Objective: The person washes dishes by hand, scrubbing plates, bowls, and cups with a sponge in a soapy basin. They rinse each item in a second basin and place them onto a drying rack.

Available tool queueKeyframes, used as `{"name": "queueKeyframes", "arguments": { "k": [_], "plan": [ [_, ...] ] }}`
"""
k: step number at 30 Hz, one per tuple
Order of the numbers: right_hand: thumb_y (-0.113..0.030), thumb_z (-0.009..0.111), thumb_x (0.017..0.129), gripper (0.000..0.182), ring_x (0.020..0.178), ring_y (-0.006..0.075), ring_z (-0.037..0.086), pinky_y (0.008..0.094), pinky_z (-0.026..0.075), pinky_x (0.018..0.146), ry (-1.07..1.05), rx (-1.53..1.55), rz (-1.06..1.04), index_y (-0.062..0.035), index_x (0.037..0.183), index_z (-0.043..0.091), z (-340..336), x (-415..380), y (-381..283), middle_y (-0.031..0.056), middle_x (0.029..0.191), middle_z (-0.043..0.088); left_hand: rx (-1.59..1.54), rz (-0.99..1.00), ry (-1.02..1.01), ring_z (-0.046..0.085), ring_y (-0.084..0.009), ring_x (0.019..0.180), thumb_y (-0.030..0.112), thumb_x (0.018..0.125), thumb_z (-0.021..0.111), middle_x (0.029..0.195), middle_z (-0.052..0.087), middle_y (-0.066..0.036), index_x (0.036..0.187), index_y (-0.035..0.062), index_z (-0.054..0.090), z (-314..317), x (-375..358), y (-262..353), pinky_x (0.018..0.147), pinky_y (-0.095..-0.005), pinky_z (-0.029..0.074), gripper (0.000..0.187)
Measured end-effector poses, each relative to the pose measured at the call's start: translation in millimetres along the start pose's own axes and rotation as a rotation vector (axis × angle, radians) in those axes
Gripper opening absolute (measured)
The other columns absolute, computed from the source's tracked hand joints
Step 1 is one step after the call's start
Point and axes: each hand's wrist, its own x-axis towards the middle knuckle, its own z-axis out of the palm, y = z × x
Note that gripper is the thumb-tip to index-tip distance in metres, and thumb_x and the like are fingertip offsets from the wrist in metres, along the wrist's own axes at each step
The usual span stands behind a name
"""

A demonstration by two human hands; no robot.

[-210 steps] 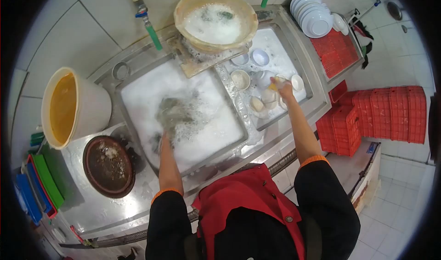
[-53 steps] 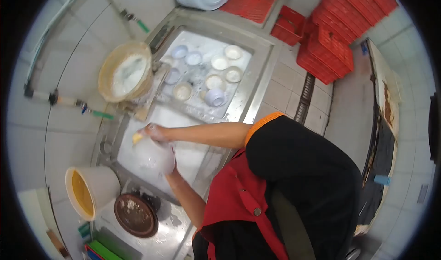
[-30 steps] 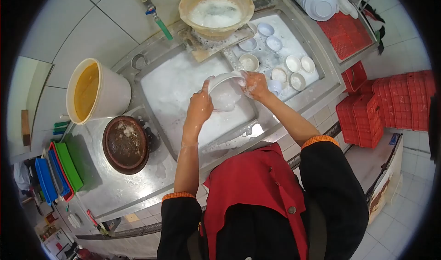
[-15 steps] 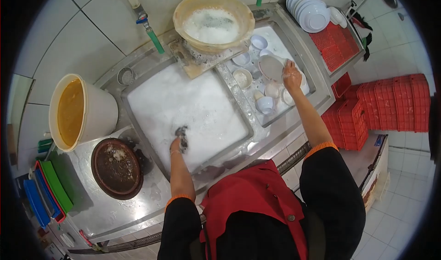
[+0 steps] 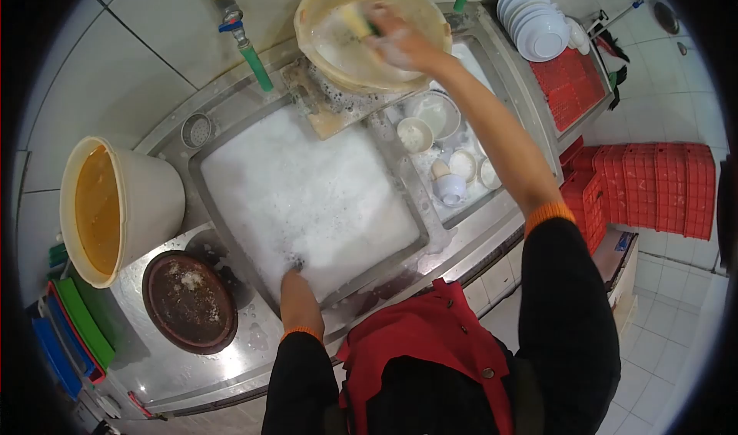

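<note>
My right hand (image 5: 396,37), blurred by motion, is over the cream basin (image 5: 306,31) of soapy water at the back. Its fingers are closed on a yellow sponge (image 5: 355,20) with a dark green side. My left hand (image 5: 294,277) is sunk in the white foam (image 5: 300,189) of the large left sink, so its fingers are hidden. In the right sink basin lie a pale bowl (image 5: 437,116), a small cup with foam in it (image 5: 415,134) and a white cup (image 5: 450,190), among several other small dishes.
A white bucket of orange-brown liquid (image 5: 150,212) stands left, behind a brown round dish (image 5: 188,300). Green-hosed taps (image 5: 254,66) hang at the back. White bowls (image 5: 542,39) are stacked on a red rack (image 5: 567,78); red crates (image 5: 653,185) are to the right.
My right hand has left the right sink basin and moved up and left to the cream basin, where it now grips a sponge. My left hand has sunk deeper into the foam.
</note>
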Motion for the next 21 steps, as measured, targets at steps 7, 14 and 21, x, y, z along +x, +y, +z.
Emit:
{"name": "queueKeyframes", "arguments": {
  "k": [7, 14, 21],
  "plan": [
    [-0.033, 0.049, 0.080, 0.056, 0.121, 0.0328, 0.037, 0.0357, 0.030, 0.100, -0.829, -0.162, 0.269, -0.0083, 0.129, 0.037, 83.1, 63.6, 42.8, 0.0173, 0.135, 0.033, -0.083, 0.075, -0.085, 0.040, -0.0325, 0.117, 0.018, 0.085, 0.050, 0.131, 0.041, -0.015, 0.133, 0.0083, 0.033, -27.9, -1.1, -14.0, 0.101, -0.0430, 0.029, 0.052],
    [-0.037, 0.054, 0.075, 0.052, 0.107, 0.0275, 0.051, 0.0337, 0.036, 0.094, -0.251, 0.033, 0.127, -0.0019, 0.113, 0.055, 51.9, 77.9, 68.9, 0.0185, 0.112, 0.057, -0.323, 0.306, 0.275, 0.037, -0.0322, 0.120, 0.014, 0.086, 0.048, 0.133, 0.038, -0.014, 0.133, 0.0096, 0.033, -58.2, -35.4, 15.3, 0.103, -0.0446, 0.027, 0.050],
    [-0.013, 0.049, 0.082, 0.038, 0.098, 0.0132, 0.050, 0.0258, 0.041, 0.083, 0.340, 0.869, 0.251, -0.0102, 0.120, 0.046, -20.0, -12.2, -78.5, 0.0049, 0.107, 0.054, -0.561, 0.512, 1.255, 0.039, -0.0381, 0.107, -0.005, 0.077, 0.053, 0.116, 0.043, -0.021, 0.133, 0.0095, 0.032, -209.9, -162.3, 37.5, 0.089, -0.0482, 0.035, 0.061]
  ]
}}
